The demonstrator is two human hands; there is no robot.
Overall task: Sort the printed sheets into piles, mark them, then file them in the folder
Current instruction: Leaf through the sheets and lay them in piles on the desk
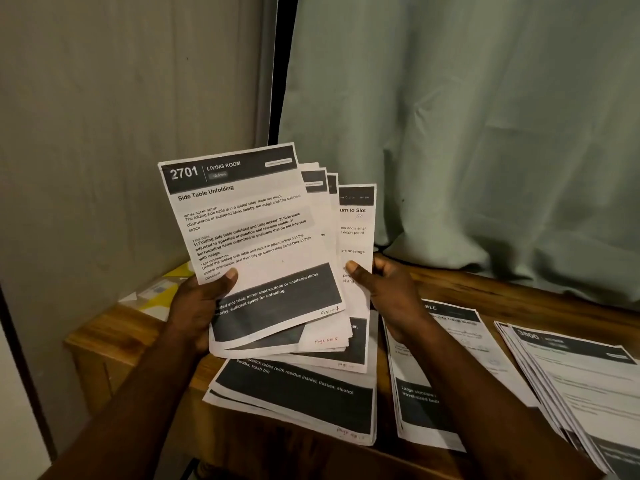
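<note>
I hold a fanned stack of printed sheets (256,251) up above the wooden table (519,292). The top sheet reads "2701 Living Room, Side Table Unfolding". My left hand (202,306) grips the stack's lower left, thumb on the front. My right hand (384,289) pinches the rearmost sheet (356,237) at its right edge, thumb on the front. Handwritten page numbers show at the sheets' lower right corners. Three piles lie on the table: one under the held stack (298,400), one in the middle (426,403), one at the right (581,382).
A yellow and white item (162,289) lies at the table's far left corner, partly hidden by the sheets. Grey-green curtains (485,133) hang behind the table, with a dark gap between them. No folder or pen is visible.
</note>
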